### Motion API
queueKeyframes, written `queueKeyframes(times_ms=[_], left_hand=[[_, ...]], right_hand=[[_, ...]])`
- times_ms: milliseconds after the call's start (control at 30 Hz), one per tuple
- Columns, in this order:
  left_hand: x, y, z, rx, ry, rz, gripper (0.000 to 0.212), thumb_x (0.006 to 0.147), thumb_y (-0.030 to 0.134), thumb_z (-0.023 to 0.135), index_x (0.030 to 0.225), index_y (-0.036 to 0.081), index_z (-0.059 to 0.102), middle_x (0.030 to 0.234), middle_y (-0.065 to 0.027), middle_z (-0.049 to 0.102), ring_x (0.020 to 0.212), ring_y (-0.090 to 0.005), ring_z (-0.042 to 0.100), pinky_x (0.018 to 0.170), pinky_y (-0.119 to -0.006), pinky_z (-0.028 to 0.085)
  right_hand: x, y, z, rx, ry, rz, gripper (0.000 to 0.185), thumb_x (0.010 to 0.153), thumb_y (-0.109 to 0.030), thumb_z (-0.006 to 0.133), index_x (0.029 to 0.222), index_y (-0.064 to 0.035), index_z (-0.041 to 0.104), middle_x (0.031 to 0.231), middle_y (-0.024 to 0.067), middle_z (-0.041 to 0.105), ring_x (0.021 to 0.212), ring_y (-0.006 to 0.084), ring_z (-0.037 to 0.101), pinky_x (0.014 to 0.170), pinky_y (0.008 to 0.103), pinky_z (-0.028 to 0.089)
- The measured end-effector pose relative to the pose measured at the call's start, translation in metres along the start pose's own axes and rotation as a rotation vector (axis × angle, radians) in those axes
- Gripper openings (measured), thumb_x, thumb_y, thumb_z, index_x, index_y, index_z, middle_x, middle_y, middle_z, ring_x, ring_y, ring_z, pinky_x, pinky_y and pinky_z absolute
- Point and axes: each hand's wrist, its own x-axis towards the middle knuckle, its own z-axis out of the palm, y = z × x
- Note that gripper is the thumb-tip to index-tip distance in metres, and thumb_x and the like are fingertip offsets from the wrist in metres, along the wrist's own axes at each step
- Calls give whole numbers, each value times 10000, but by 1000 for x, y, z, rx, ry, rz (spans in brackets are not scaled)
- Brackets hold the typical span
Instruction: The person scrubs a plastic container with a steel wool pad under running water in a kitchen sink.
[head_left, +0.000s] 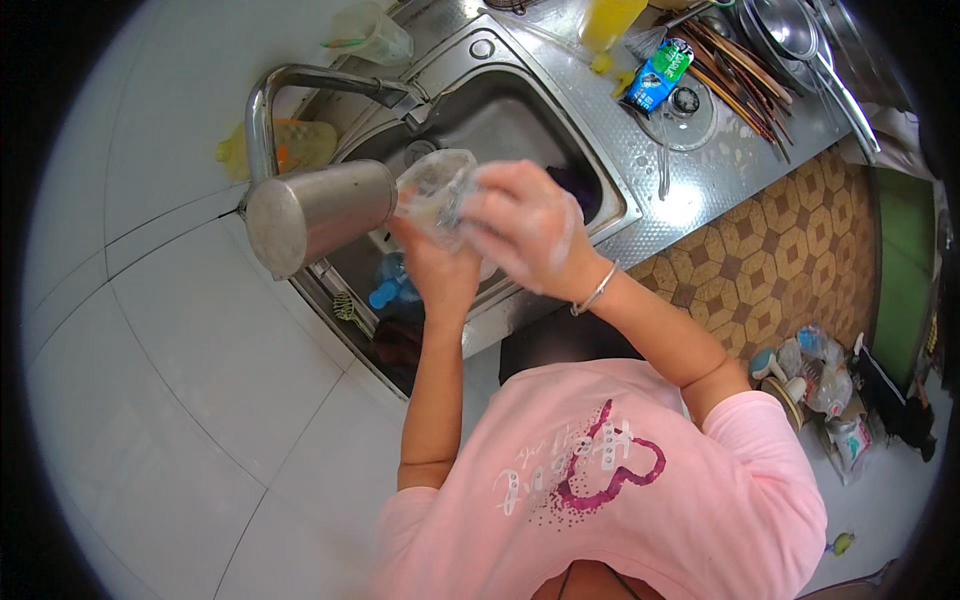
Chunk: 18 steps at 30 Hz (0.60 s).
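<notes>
My left hand holds a translucent container over the sink, its fingers partly hidden behind it. Bent over the container from the other side is my right hand, blurred and coated with white suds. A grey metallic scouring pad seems to be gripped in those right fingers and touches the container. Just left of both hands hangs a steel cylinder, apparently a filter on the curved chrome faucet.
A blue-capped bottle and a green slotted utensil lie at the sink's near left. On the steel counter are a glass lid, a toothpaste tube, several chopsticks and pans. Bagged items sit on the floor.
</notes>
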Motion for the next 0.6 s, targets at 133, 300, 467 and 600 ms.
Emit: queueKeyframes(times_ms=[133, 300, 467, 600], left_hand=[[-4, 14, -1, -236, -68, -110, 742, 668, 150, 776, 1263, 9, 355, 1180, -134, 444, 1119, -257, 466, 955, -367, 387], [0, 21, 7, -1, 8, -58, 759, 667, 177, 781, 1272, 6, 353, 1211, -160, 452, 1123, -286, 477, 954, -372, 389], [2, 21, 2, 138, -4, -122, 763, 681, 198, 774, 1288, 20, 345, 1212, -170, 481, 1117, -296, 499, 954, -376, 395], [0, 0, -7, -59, -57, -192, 784, 677, 225, 782, 1296, 36, 340, 1220, -182, 488, 1106, -313, 517, 948, -382, 407]], right_hand=[[-7, 55, 11, 195, 11, 297, 155, 768, -115, 643, 868, -5, 596, 870, 122, 573, 823, 318, 568, 743, 362, 477], [-12, 43, 6, 261, 260, 410, 180, 766, -139, 658, 891, -19, 608, 904, 139, 578, 850, 317, 580, 768, 354, 476], [-1, 29, 5, 188, 120, 208, 192, 762, -158, 667, 875, -16, 606, 934, 141, 586, 872, 321, 586, 779, 358, 475], [-2, 55, 1, 313, 76, 316, 198, 771, -155, 675, 887, -7, 614, 944, 134, 589, 898, 310, 579, 804, 353, 469]])
